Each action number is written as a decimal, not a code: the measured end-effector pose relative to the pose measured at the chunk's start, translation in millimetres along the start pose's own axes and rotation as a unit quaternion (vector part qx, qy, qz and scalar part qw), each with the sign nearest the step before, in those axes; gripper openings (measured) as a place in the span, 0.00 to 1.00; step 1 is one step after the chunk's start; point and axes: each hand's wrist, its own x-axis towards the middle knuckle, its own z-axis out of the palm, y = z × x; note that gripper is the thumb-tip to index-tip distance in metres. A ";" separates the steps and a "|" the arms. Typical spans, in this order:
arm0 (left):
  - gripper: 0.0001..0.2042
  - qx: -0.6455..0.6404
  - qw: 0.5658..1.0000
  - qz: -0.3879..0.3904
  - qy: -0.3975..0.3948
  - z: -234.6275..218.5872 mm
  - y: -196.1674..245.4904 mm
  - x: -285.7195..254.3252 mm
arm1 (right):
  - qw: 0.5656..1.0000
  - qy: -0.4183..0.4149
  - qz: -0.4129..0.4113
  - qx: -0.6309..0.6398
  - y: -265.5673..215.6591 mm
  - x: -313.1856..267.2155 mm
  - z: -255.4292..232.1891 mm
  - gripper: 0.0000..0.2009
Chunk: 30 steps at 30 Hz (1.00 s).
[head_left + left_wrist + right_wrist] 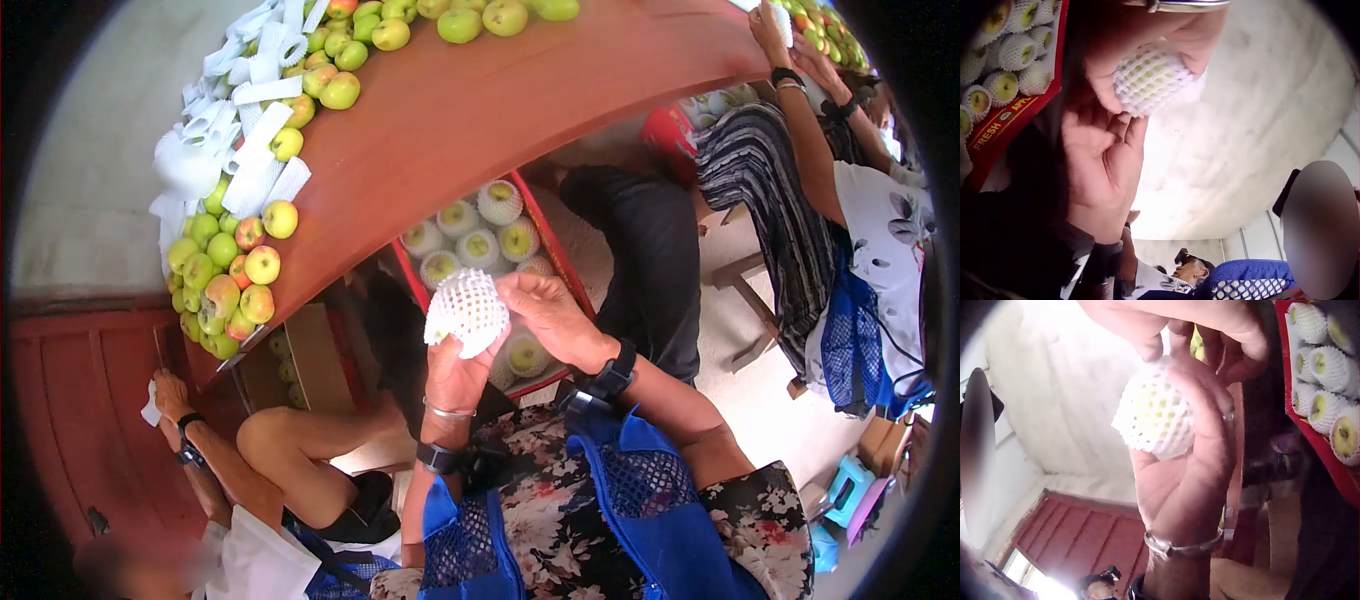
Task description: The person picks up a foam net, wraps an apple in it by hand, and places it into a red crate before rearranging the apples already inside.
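Note:
My left hand point(457, 378) holds a yellow-green apple in a white foam net point(467, 308), the fingers and thumb curled round it from below. Through the mesh the apple's skin shows in both wrist views. My right hand point(558, 318) pinches the net's edge on the right side, its fingertips against the foam point(1152, 409). Just beyond both hands lies a red-edged apple box point(402, 262), with netted apples point(478, 247) set in rows. Printing on the box wall point(1007, 125) reads FRESH APPL.
A brown table point(430, 115) curves across the front. Bare apples point(262, 264) and a heap of empty foam nets point(215, 130) lie along its left side. People sit at both sides, one with striped trousers point(765, 190). Another box point(318, 350) stands under the table at left.

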 end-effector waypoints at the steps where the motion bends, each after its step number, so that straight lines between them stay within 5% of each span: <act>1: 0.32 0.016 1.000 -0.001 0.001 -0.1 0.6 0.5 | 0.999 -0.002 -0.014 -0.034 -2.0 1.3 -3.7 0.11; 5: 0.34 0.086 0.996 -0.002 0.013 -0.8 3.3 0.6 | 0.997 -0.010 0.024 -0.079 -13.3 3.9 -9.5 0.09; 8: 0.34 0.085 0.996 -0.009 0.034 -9.0 4.1 -1.0 | 0.989 0.023 0.136 0.053 -22.0 3.8 -5.1 0.07; 11: 0.34 0.182 0.982 0.021 0.034 -6.6 1.6 -0.9 | 0.992 -0.030 0.074 -0.094 -18.0 6.7 -9.3 0.08; 30: 0.35 0.108 0.993 -0.055 0.014 -17.7 1.4 0.8 | 0.979 -0.062 0.187 -0.043 -21.0 5.5 -21.7 0.07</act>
